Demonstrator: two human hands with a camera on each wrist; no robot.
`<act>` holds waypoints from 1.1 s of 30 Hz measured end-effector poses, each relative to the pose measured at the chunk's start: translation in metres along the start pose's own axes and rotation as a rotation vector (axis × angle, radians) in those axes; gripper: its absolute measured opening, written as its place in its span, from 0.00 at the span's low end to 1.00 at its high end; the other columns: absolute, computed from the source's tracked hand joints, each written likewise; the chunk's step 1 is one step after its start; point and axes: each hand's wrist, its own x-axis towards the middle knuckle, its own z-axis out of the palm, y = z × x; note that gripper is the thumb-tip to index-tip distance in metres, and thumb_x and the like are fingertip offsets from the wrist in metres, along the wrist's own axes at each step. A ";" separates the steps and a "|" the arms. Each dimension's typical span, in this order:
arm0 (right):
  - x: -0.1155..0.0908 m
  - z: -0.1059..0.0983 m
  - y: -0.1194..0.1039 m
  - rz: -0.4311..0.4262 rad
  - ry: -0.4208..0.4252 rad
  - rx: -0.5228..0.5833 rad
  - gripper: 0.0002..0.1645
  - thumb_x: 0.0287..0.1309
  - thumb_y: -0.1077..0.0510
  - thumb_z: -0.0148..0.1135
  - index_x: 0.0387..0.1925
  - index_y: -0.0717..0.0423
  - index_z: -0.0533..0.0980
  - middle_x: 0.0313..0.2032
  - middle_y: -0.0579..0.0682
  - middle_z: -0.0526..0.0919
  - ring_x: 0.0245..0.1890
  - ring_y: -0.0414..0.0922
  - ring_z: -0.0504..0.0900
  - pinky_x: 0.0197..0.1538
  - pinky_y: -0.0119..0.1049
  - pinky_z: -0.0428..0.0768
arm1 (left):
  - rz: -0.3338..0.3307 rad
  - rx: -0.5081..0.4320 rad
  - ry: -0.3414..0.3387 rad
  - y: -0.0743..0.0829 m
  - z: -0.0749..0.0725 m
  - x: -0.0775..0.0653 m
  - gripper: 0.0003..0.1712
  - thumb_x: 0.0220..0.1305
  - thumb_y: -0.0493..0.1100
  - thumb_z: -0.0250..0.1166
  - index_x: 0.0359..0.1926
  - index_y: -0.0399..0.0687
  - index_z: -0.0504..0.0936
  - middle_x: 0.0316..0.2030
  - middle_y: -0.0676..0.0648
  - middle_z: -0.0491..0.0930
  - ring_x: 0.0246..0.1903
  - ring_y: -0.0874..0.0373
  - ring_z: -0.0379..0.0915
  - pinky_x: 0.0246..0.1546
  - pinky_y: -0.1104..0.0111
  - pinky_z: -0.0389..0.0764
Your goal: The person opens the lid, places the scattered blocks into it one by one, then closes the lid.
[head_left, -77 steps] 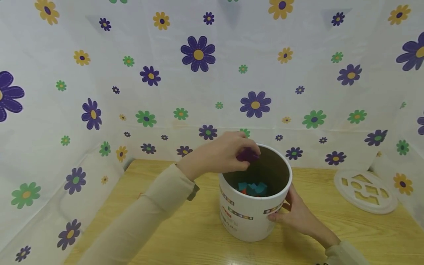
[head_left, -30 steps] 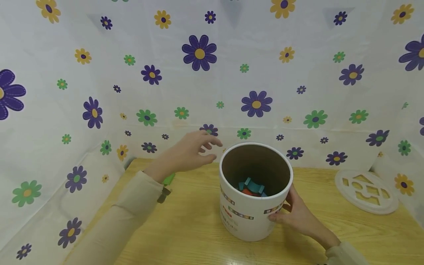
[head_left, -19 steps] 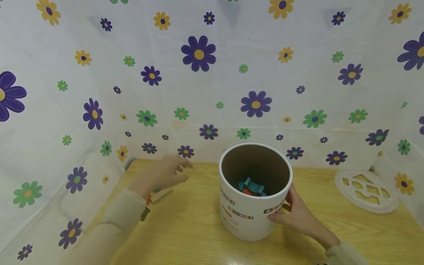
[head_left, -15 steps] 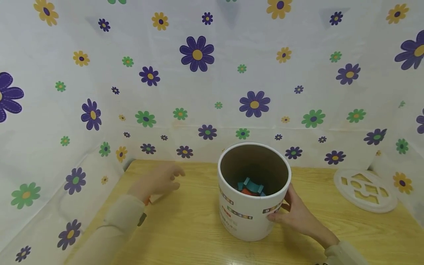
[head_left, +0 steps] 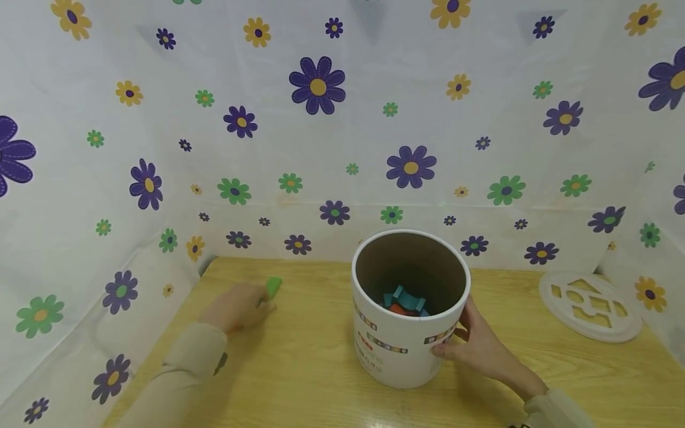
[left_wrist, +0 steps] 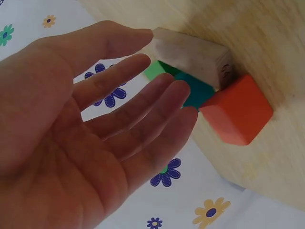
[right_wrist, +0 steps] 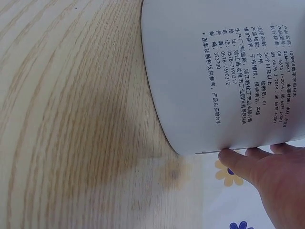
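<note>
A white cylindrical bucket [head_left: 409,351] stands open on the wooden table [head_left: 299,380], with teal and red blocks [head_left: 405,300] at its bottom. My right hand [head_left: 478,348] grips the bucket's right side low down; in the right wrist view its fingertips [right_wrist: 238,160] press the printed wall [right_wrist: 214,71]. My left hand [head_left: 238,308] is low over the table's left side, open, its fingers [left_wrist: 157,90] straight and reaching a cluster of blocks: a plain wooden one [left_wrist: 190,55], a green one [head_left: 273,287], a teal one [left_wrist: 196,91] and an orange one [left_wrist: 236,114]. It holds nothing.
A round white lid [head_left: 588,306] with shaped cut-outs lies at the table's far right. Flowered white cloth [head_left: 321,148] closes in the back and both sides. The left block cluster sits near the table's left edge.
My left hand held a purple block over the bucket, then came away empty, swung left and sank to the table by the loose blocks. The right hand and bucket stayed put.
</note>
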 end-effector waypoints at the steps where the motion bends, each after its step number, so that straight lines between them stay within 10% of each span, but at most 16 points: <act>1: 0.000 0.000 0.000 0.004 -0.001 -0.001 0.66 0.54 0.57 0.76 0.81 0.45 0.41 0.75 0.65 0.58 0.69 0.72 0.65 0.64 0.72 0.73 | -0.012 -0.005 -0.012 -0.001 0.001 0.000 0.15 0.74 0.49 0.61 0.48 0.43 0.83 0.41 0.45 0.82 0.37 0.53 0.73 0.44 0.53 0.80; 10: 0.000 0.002 -0.001 0.023 -0.008 -0.003 0.66 0.56 0.56 0.76 0.81 0.45 0.40 0.76 0.64 0.56 0.70 0.73 0.64 0.65 0.72 0.72 | -0.034 -0.050 -0.039 -0.003 0.010 -0.001 0.14 0.73 0.42 0.61 0.52 0.40 0.83 0.50 0.39 0.82 0.40 0.50 0.73 0.44 0.56 0.78; 17: -0.001 0.003 -0.001 0.042 -0.006 -0.003 0.65 0.56 0.55 0.76 0.81 0.44 0.41 0.76 0.63 0.56 0.71 0.72 0.63 0.65 0.73 0.71 | -0.069 -0.105 -0.069 0.004 0.013 -0.006 0.09 0.67 0.38 0.65 0.46 0.42 0.85 0.38 0.44 0.79 0.35 0.51 0.73 0.32 0.63 0.75; 25: -0.001 0.002 0.000 0.025 0.006 -0.008 0.64 0.57 0.55 0.76 0.81 0.42 0.42 0.76 0.62 0.56 0.71 0.70 0.63 0.64 0.73 0.72 | 0.008 -0.104 -0.066 0.006 0.011 -0.005 0.24 0.58 0.35 0.68 0.57 0.37 0.81 0.51 0.38 0.83 0.50 0.46 0.79 0.55 0.48 0.83; 33: -0.001 0.003 0.000 0.034 0.004 -0.009 0.63 0.57 0.54 0.76 0.81 0.41 0.42 0.76 0.61 0.56 0.72 0.70 0.62 0.65 0.73 0.71 | -0.177 -0.075 0.002 0.012 0.024 -0.003 0.04 0.61 0.36 0.63 0.33 0.38 0.78 0.32 0.42 0.77 0.30 0.51 0.72 0.33 0.60 0.78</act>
